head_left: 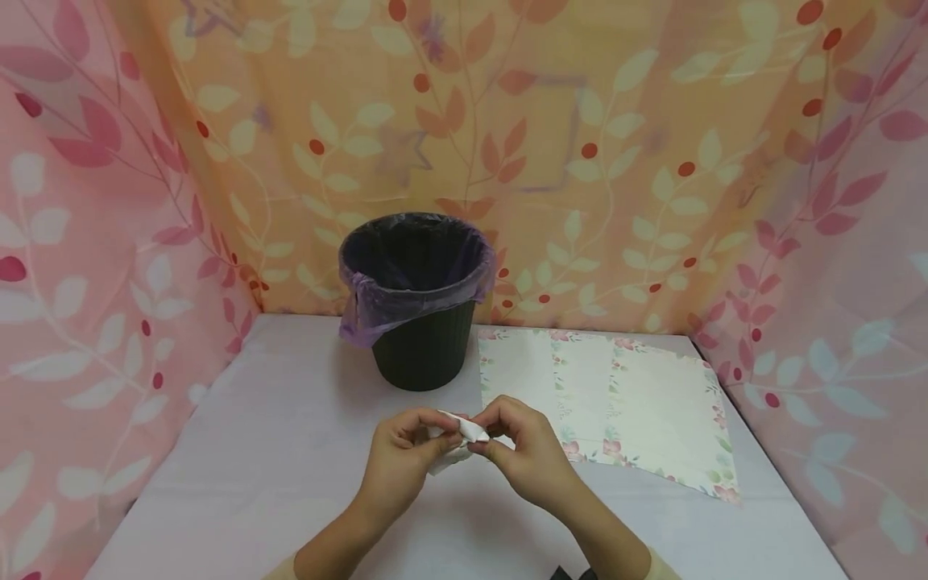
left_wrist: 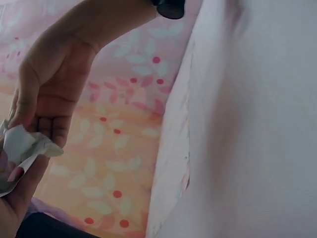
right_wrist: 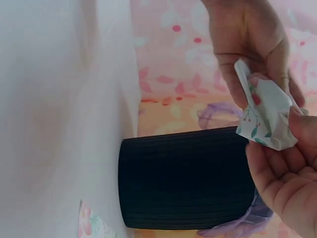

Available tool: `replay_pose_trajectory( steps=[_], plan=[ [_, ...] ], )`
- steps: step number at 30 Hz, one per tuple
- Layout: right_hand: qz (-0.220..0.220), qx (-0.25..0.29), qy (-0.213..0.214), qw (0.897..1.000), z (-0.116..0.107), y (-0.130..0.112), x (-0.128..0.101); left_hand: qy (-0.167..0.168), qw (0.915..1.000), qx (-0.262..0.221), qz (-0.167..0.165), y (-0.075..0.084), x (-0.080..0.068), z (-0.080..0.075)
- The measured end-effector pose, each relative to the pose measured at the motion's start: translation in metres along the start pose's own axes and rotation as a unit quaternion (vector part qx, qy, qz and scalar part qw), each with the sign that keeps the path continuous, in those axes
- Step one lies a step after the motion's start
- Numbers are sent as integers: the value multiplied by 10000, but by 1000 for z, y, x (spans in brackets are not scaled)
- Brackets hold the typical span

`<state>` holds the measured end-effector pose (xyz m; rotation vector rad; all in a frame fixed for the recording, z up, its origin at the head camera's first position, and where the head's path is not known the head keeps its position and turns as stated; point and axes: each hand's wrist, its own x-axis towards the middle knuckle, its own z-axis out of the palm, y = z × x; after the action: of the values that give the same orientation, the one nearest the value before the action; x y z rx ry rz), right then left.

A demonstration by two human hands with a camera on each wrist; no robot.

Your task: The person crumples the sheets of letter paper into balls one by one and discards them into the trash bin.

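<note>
Both hands are pinching a crumpled paper (head_left: 453, 443) above the bench (head_left: 290, 451): the left hand (head_left: 402, 455) and right hand (head_left: 525, 451) are gripping opposite sides. The lined bin (head_left: 416, 302) is standing straight ahead, beyond both hands, slightly nearer the left.

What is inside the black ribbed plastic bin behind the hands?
A purple plastic liner lines the black ribbed plastic bin and folds over its rim. Only dark upper liner shows inside; the bottom is hidden, so any contents cannot be seen.
</note>
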<state>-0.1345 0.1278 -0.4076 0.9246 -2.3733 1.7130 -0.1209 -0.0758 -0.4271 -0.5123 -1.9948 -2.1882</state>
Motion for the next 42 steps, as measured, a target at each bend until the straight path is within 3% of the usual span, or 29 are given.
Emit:
replay_pose_trajectory(
  steps=[3, 6, 9, 14, 17, 21, 24, 27, 29, 34, 39, 42],
  plan=[
    [14, -121, 213, 9997, 1, 2, 0, -18, 9950, 876, 471, 1, -4, 4],
    [134, -144, 430, 9989, 1, 4, 1, -208, 9801, 1752, 915, 4, -6, 6],
    [483, -172, 670, 9964, 1, 6, 2, -456, 9639, 2394, 1068, 4, -7, 8],
    [1337, 281, 800, 9874, 3, 10, 1, -751, 9417, 3004, 1316, 3, -8, 10],
    [1471, 875, 738, 9825, 3, 12, 3, -855, 9355, 3166, 1313, 6, -6, 6],
    [1361, 1524, 597, 9771, -1, 16, 7, -1276, 9425, 3021, 650, 15, 0, -5],
    [1285, 1938, 485, 9714, -9, 19, 9, -1870, 9509, 2461, 164, 21, 6, -18],
    [1155, 2252, 257, 9671, -22, 20, 9, -2444, 9498, 1933, 262, 24, 11, -30],
    [1020, 2423, -40, 9648, -29, 19, 9, -2637, 9499, 1553, 629, 24, 14, -34],
    [677, 2863, -620, 9537, -31, 18, 8, -2293, 9565, 1044, 1472, 18, 15, -31],
    [796, 3033, -677, 9472, -28, 19, 6, -2048, 9654, 845, 1372, 15, 10, -20],
    [922, 2797, -608, 9537, -27, 18, 5, -1931, 9678, 808, 1398, 13, 6, -14]
  ],
)
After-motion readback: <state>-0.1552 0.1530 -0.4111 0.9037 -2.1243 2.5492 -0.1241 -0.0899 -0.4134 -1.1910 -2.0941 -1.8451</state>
